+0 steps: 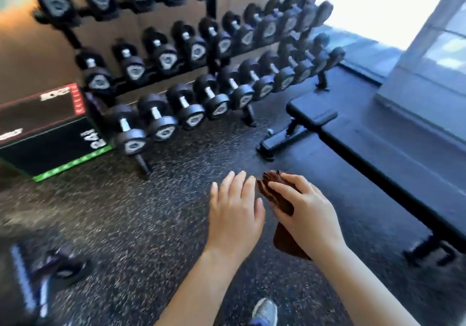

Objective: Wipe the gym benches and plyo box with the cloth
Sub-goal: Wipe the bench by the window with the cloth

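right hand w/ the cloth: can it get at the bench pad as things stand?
Probably yes. The right hand holds the cloth just left of the bench, whose pad top shows bare, and nothing stands between them.

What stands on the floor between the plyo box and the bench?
In the head view, the dumbbell rack stands between the plyo box and the bench, with speckled floor around its feet.
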### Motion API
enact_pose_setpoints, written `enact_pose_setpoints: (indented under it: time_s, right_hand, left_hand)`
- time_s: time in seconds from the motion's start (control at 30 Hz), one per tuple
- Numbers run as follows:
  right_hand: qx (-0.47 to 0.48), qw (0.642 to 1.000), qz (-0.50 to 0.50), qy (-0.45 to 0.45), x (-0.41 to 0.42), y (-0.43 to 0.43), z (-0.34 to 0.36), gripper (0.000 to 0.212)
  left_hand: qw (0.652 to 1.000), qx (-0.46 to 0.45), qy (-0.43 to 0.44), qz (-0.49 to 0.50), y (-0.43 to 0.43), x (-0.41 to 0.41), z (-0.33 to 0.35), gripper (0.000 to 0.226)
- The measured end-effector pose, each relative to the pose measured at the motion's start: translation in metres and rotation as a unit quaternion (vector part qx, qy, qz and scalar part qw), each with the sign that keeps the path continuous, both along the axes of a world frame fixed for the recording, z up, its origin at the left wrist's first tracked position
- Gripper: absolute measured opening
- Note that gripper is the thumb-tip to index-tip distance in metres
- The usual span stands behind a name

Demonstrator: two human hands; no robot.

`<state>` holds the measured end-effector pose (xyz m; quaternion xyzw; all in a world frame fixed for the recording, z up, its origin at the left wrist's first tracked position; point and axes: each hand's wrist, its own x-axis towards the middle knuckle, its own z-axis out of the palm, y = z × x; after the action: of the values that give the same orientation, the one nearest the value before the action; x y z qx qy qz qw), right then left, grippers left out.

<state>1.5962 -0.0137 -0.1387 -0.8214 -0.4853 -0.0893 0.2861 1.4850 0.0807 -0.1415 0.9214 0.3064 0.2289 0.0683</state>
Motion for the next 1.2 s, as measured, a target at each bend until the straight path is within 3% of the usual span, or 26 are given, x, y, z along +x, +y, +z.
enact_pose_setpoints:
  time_s: [0.3,0.57,0.83,1.2]
  right_hand:
    - [0.002,0.983,-0.181,0.036,0.134,-0.035,-0.002,0.038]
    - [0.001,0.946,-0.316,0.064,0.219,-0.051,-0.005,0.036]
    - [-0.005,0.891,-0.449,0.068,0.283,-0.071,-0.003,0.036]
    - [0.018,0.817,-0.567,0.103,0.343,-0.181,-0.025,0.035]
  left_hand:
    - [0.987,0.005,-0.008,-0.159,-0.005,0.166,0.002,0.044]
    - [0.953,-0.007,0.001,-0.302,-0.004,0.292,-0.008,0.045]
    - [0.9,-0.019,-0.005,-0.436,-0.021,0.399,-0.014,0.046]
    - [0.842,-0.013,0.022,-0.539,-0.133,0.498,-0.034,0.046]
